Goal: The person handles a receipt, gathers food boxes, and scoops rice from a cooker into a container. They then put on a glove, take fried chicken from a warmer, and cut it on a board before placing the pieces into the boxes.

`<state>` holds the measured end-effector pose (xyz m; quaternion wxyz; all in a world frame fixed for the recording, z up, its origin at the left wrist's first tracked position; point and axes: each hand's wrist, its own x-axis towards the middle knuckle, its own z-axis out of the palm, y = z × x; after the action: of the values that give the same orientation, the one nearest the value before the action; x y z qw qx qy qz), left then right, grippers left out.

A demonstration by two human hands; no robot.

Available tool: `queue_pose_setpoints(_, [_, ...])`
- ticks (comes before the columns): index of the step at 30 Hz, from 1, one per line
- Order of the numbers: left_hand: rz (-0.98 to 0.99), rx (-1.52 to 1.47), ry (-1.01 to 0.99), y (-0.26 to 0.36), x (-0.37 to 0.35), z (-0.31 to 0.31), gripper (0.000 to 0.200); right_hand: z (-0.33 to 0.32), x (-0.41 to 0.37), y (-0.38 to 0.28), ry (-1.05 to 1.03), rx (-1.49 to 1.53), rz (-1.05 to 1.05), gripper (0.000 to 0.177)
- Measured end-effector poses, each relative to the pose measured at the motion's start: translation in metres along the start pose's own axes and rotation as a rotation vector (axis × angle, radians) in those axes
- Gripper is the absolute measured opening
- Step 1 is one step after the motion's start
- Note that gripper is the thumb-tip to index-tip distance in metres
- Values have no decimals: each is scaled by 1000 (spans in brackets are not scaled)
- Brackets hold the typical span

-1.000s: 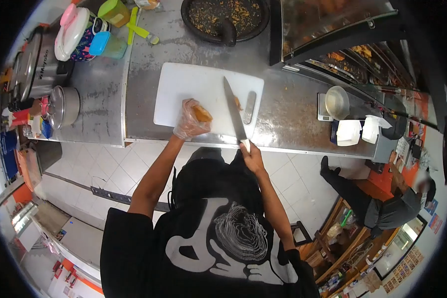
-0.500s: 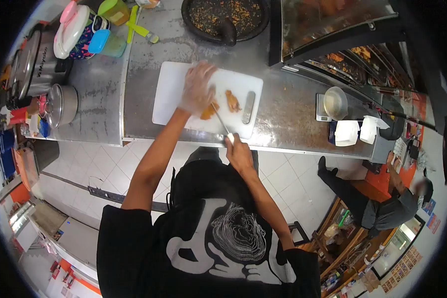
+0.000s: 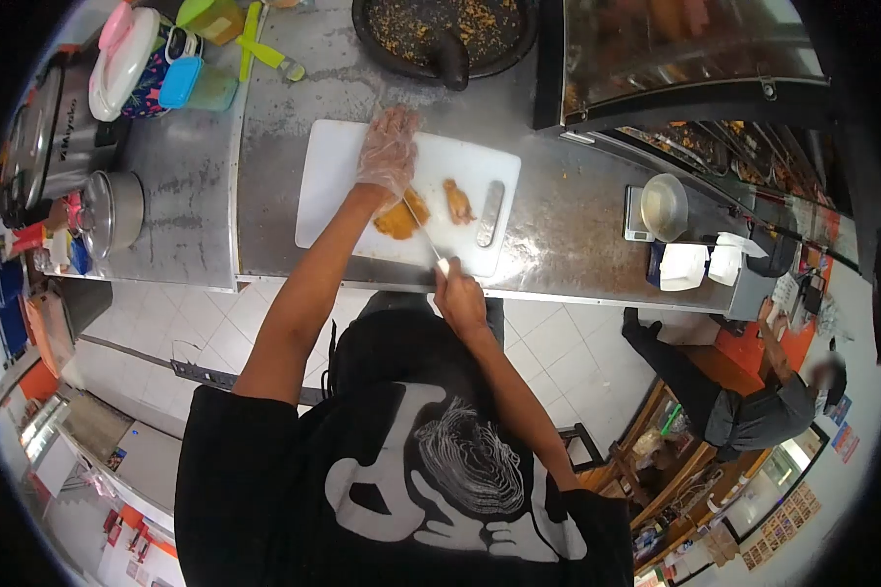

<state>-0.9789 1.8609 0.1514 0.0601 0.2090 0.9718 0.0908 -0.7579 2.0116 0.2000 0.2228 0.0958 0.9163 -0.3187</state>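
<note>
Head view: an orange-brown piece of food (image 3: 394,226) is laid on the white cutting board (image 3: 335,181), just below the wrist of the gloved left hand (image 3: 390,147); it is crossed by the thin blade of a knife (image 3: 424,230), with a larger part seen on the left of the blade and a smaller part on its right; whether the two parts are fully separated cannot be told.

The left fingers are pointed away from the body and reach past the far edge of the board in this view; only the back of the hand is shown, so it cannot be told whether they are closed or whether something is held below; the knife tip is hidden or lost near the edge of the glove. By the bare right hand (image 3: 462,301) the white handle is gripped with closed fingers, over the near edge of the metal table (image 3: 568,230).

A second small piece (image 3: 457,202) is placed to the right of the blade, apart from it, beside the slot of the board; on the right, a wide stretch of metal is left between the board and the scale (image 3: 638,223); on the far side, room is limited by the dark mortar (image 3: 374,49).
</note>
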Motion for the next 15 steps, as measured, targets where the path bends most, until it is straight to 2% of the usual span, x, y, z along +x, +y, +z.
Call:
queue_pose_setpoints(3, [-24, -20, -19, 0, -2, -7, 54, -7, -3, -10, 16, -41, -38, 31])
queue_pose_setpoints(5, [-24, 94, -117, 5, 0, -18, 53, -8, -4, -10, 17, -48, -11, 30])
queue_pose_setpoints(10, [-28, 0, -83, 8, -2, -30, 53, -9, 2, 1, 80, 1, -91, 30])
queue_pose_setpoints(12, [-39, -22, -94, 2, -11, -33, 52, -25, -3, -7, -30, -69, -31, 30])
queue_pose_setpoints(14, [-33, -134, 82, -2, -16, -40, 52, -29, -8, -13, -40, -46, -9, 30])
queue_pose_setpoints(15, [-32, -140, 73, -4, -18, -37, 52, -25, -9, -13, -44, -30, -26, 31])
